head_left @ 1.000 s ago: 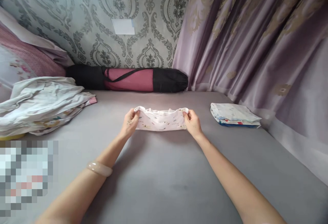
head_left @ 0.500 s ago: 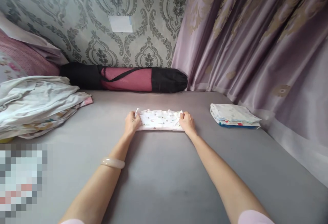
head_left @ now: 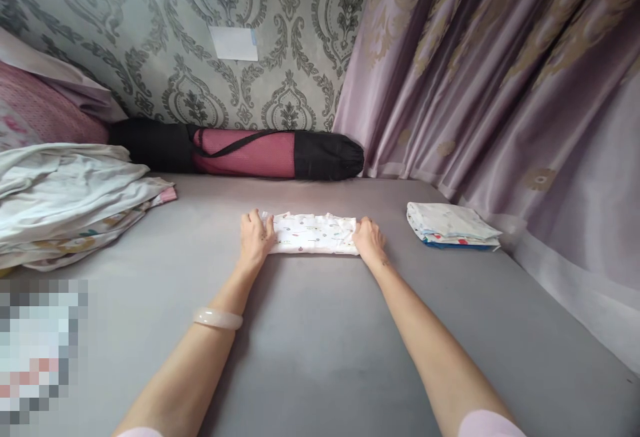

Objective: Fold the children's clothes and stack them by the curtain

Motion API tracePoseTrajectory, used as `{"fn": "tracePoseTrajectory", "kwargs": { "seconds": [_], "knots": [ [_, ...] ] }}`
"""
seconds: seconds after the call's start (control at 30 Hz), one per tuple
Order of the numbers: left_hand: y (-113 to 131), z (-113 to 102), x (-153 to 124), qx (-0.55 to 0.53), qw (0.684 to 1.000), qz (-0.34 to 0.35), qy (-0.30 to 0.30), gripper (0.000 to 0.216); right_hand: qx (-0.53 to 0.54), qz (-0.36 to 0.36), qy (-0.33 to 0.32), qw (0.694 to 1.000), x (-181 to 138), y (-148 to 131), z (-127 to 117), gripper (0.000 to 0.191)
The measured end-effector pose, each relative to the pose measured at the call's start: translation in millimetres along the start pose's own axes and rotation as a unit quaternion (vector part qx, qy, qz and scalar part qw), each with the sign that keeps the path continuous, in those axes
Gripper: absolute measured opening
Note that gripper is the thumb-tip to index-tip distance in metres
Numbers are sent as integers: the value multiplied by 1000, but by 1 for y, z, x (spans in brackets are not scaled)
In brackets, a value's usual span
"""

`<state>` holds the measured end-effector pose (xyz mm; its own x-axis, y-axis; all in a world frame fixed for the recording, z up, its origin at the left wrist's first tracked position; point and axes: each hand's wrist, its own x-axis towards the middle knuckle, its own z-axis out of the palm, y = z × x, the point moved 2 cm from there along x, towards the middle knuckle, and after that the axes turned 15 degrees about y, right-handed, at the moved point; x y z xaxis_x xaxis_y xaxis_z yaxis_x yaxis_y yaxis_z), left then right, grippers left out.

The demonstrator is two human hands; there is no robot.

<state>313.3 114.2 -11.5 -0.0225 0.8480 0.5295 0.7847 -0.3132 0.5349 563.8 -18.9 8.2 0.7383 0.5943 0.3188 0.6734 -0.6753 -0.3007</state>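
Note:
A folded white cloth with small coloured prints lies flat as a long strip on the grey bed sheet. At its left end is my left hand, its thumb by the edge and its fingers apart, with a corner of fabric showing between them. My right hand is closed on the right end, fingers curled at the border. A pale bangle circles my left forearm.
To the right sits a stack of folded cloths beside the purple curtain. A heap of loose pale clothes lies at left. Along the patterned wall rests a long black and pink bag. The lower left corner is pixelated.
My left hand has loosened its pinch on the cloth's corner and its fingers have spread to the left. The raised ends of the cloth now lie lower. My right hand stays at its end.

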Motion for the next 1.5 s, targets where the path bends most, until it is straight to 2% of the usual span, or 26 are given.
{"fn": "tracePoseTrajectory", "kwargs": {
  "seconds": [0.1, 0.17, 0.23, 0.3, 0.4, 0.53, 0.83, 0.9, 1.03, 1.17, 1.33, 1.5],
  "knots": [
    [15, -8, -7, 18, 998, 56, -7, 46, 10, -133, 27, 991, -11, -15, -5, 43],
    [26, -8, -15, 6, 993, 107, -39, 45, 41, -227, 10, 973, -21, -25, -3, 48],
    [34, -5, -24, -12, 985, 154, -77, 45, 59, -274, -16, 960, -29, -31, 2, 56],
    [37, 1, -32, -14, 977, 178, -115, 47, 55, -273, -39, 960, -33, -30, 9, 62],
    [35, 8, -39, 10, 968, 185, -168, 52, 30, -235, -70, 969, -34, -21, 22, 66],
    [32, 9, -38, 49, 961, 188, -196, 54, 15, -222, -98, 970, -31, -15, 30, 68],
    [31, 8, -36, 65, 961, 186, -193, 52, -5, -204, -140, 969, -27, -20, 21, 69],
    [31, 8, -36, 52, 964, 187, -180, 50, -3, -204, -131, 970, -29, -28, 16, 68],
    [31, 8, -36, 30, 969, 193, -151, 45, 42, -272, -90, 957, -41, -54, 9, 62],
    [28, 9, -35, 19, 971, 197, -132, 42, 67, -293, -99, 949, -49, -70, 14, 58],
    [21, 11, -32, 20, 975, 185, -118, 39, 54, -284, -104, 952, -50, -67, 26, 56],
    [8, 18, -25, -26, 977, 169, -125, 38, 46, -286, -110, 951, -48, -65, 26, 57]
  ]
}}
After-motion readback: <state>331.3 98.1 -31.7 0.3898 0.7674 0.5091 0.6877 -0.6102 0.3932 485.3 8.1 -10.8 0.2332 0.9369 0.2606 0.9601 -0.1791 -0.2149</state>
